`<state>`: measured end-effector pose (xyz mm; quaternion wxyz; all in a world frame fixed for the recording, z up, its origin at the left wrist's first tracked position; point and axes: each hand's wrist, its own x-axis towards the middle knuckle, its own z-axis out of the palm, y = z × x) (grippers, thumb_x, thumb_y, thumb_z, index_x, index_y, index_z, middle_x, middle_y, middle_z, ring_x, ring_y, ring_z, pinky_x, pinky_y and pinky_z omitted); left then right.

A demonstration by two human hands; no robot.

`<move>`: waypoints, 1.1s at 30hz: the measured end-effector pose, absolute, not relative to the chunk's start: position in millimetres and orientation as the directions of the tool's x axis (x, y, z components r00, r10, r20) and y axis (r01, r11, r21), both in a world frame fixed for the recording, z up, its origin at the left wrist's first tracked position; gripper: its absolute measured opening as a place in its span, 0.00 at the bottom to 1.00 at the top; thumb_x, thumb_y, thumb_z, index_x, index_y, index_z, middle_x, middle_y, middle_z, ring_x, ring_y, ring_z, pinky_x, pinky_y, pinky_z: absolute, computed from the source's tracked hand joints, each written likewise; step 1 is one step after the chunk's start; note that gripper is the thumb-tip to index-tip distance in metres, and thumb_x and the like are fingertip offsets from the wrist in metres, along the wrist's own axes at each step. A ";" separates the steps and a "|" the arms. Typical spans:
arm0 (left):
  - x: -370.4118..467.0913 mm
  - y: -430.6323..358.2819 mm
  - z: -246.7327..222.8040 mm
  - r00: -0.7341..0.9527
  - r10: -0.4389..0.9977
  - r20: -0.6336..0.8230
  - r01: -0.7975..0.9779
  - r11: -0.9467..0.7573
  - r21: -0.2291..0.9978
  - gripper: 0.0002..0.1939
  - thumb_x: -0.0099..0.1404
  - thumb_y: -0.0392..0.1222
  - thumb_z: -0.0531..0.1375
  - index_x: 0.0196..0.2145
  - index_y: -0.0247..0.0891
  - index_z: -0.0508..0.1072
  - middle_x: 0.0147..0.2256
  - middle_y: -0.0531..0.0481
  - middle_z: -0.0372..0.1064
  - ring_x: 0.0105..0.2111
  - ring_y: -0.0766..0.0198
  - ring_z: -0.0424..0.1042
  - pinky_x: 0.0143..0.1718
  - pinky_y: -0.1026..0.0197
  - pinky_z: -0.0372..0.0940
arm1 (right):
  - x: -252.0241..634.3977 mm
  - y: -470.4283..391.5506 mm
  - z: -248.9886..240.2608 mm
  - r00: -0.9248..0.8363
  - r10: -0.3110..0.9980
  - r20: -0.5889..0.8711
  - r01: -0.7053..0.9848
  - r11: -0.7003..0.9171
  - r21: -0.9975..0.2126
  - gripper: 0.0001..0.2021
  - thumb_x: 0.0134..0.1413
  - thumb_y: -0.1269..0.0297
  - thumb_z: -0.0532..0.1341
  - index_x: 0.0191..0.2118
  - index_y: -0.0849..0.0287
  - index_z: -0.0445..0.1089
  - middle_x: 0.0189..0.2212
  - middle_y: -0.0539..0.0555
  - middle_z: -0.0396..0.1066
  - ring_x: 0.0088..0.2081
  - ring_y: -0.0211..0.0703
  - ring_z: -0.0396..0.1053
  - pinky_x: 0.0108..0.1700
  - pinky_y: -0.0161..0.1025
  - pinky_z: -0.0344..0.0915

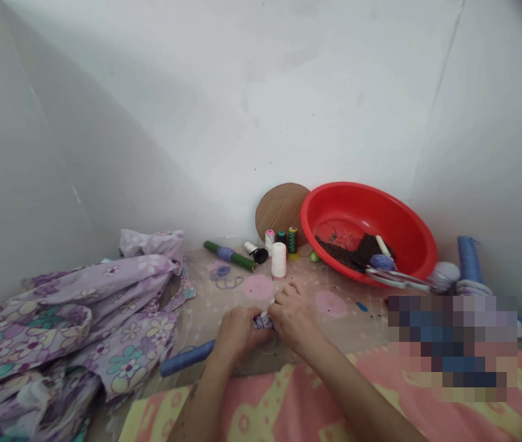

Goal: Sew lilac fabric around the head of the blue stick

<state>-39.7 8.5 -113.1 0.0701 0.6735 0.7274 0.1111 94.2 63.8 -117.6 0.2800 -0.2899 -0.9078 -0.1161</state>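
Lying between left hand (239,329) and right hand (294,314) is purple yarn (262,321).

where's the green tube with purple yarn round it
In the head view, the green tube lies left of centre, just left of the small black spool.

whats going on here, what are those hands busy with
Both hands, the left hand and the right hand, are pinching a small bundle of purple yarn between them, low over the mat. A white spool stands just beyond. Farther right, a red basin tilts against the wall, with scissors at its near rim.
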 end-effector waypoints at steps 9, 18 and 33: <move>-44.5 9.8 -117.6 -0.070 0.996 0.061 0.940 0.045 0.337 0.19 0.48 0.56 0.56 0.34 0.44 0.73 0.29 0.50 0.72 0.29 0.62 0.67 0.25 0.66 0.49 | 112.7 72.9 -113.6 -0.347 0.557 0.754 0.661 0.716 -0.224 0.08 0.51 0.67 0.53 0.25 0.58 0.67 0.25 0.52 0.65 0.32 0.42 0.56 0.38 0.40 0.48; -45.9 11.5 -120.1 -0.068 0.996 0.055 0.935 0.044 0.351 0.20 0.48 0.58 0.55 0.30 0.41 0.73 0.26 0.50 0.69 0.28 0.63 0.66 0.24 0.66 0.46 | 163.2 93.7 -105.3 0.241 0.495 0.835 0.739 0.464 -0.488 0.14 0.53 0.58 0.51 0.25 0.60 0.67 0.21 0.52 0.63 0.29 0.42 0.57 0.34 0.38 0.50; -43.3 9.2 -115.1 -0.079 0.996 0.042 0.947 0.062 0.316 0.19 0.49 0.57 0.55 0.33 0.43 0.73 0.29 0.49 0.72 0.30 0.61 0.68 0.26 0.66 0.49 | 119.2 60.7 -105.7 -0.480 0.565 0.671 0.567 0.783 -0.254 0.06 0.47 0.67 0.57 0.30 0.54 0.71 0.26 0.51 0.67 0.34 0.41 0.58 0.39 0.39 0.48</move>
